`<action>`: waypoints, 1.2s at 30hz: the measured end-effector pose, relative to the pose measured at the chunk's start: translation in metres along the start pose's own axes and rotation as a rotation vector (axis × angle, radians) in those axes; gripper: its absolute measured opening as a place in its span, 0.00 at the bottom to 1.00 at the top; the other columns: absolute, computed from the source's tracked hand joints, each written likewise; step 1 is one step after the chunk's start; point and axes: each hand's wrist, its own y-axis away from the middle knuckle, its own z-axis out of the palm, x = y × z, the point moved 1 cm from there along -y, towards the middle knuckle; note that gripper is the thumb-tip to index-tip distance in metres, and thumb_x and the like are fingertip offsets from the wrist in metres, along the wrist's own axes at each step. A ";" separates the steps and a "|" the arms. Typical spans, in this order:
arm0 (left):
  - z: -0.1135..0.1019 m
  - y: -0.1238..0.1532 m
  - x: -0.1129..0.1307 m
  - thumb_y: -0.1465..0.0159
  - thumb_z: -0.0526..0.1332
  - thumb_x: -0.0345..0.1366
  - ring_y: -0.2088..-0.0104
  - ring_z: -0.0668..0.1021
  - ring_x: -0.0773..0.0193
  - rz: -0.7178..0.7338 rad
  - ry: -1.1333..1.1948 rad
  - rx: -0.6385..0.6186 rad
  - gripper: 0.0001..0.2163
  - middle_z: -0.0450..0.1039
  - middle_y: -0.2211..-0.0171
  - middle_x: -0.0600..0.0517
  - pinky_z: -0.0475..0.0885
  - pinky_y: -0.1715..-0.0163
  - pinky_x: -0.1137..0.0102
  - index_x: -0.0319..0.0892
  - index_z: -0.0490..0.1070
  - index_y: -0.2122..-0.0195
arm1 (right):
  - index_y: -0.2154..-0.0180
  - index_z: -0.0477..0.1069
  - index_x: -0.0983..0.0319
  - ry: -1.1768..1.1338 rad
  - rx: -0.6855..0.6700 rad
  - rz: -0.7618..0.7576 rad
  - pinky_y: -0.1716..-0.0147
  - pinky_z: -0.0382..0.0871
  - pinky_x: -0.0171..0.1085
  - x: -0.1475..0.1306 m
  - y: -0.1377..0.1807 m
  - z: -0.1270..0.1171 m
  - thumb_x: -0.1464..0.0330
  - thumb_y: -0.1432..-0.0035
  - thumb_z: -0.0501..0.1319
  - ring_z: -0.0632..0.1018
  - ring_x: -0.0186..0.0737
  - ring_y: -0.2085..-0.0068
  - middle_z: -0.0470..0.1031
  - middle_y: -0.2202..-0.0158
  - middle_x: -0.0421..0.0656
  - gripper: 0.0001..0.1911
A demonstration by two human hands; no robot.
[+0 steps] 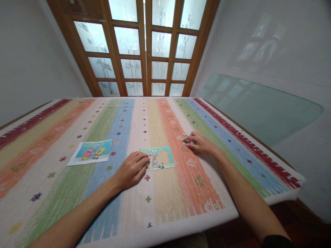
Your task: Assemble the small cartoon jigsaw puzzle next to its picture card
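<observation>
A partly filled cartoon jigsaw puzzle lies on the table, with a bare brown area inside its picture. My left hand covers its left end, fingers bent over the edge and thumb low beside it. To the right, my right hand is at a small group of loose jigsaw pieces, fingers drawn together on them. Some pieces are hidden under its fingers, and how many it grips is unclear. A printed reference picture of the cartoon scene lies flat to the left of my left hand.
The table carries a striped, patterned tablecloth hanging over the near edge. Behind it stand wooden doors with frosted panes. A glass panel is by the right wall, beyond the table's right edge.
</observation>
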 end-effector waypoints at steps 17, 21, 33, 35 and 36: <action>0.001 -0.001 0.001 0.28 0.55 0.29 0.54 0.78 0.56 0.032 -0.004 0.016 0.08 0.77 0.55 0.45 0.74 0.52 0.59 0.41 0.72 0.52 | 0.47 0.80 0.56 -0.017 -0.104 0.054 0.56 0.70 0.42 0.000 0.002 0.003 0.60 0.37 0.65 0.76 0.43 0.62 0.72 0.60 0.46 0.18; 0.001 -0.001 0.001 0.28 0.55 0.29 0.54 0.78 0.56 0.040 -0.007 0.010 0.08 0.77 0.55 0.45 0.74 0.52 0.59 0.41 0.72 0.51 | 0.47 0.80 0.56 -0.011 -0.093 0.046 0.55 0.70 0.43 0.001 0.002 0.004 0.58 0.34 0.63 0.76 0.44 0.61 0.72 0.59 0.46 0.18; 0.001 -0.002 0.001 0.28 0.55 0.29 0.53 0.77 0.56 0.038 0.016 0.000 0.08 0.77 0.55 0.45 0.74 0.50 0.59 0.41 0.72 0.52 | 0.60 0.77 0.60 -0.010 -0.048 -0.004 0.55 0.68 0.40 0.003 -0.001 0.007 0.65 0.36 0.65 0.75 0.43 0.60 0.72 0.61 0.45 0.05; 0.001 -0.001 0.001 0.28 0.55 0.29 0.53 0.77 0.56 0.032 0.019 -0.007 0.09 0.77 0.55 0.45 0.74 0.50 0.59 0.42 0.72 0.52 | 0.64 0.75 0.60 -0.025 -0.059 0.007 0.58 0.68 0.39 0.003 -0.001 0.005 0.62 0.37 0.66 0.74 0.42 0.62 0.72 0.61 0.45 0.08; 0.001 -0.001 0.001 0.28 0.55 0.29 0.53 0.77 0.56 0.028 0.021 -0.011 0.09 0.77 0.55 0.45 0.74 0.50 0.59 0.42 0.72 0.52 | 0.65 0.74 0.60 -0.031 -0.064 0.013 0.59 0.68 0.39 0.003 -0.001 0.005 0.60 0.37 0.66 0.74 0.42 0.63 0.72 0.62 0.45 0.10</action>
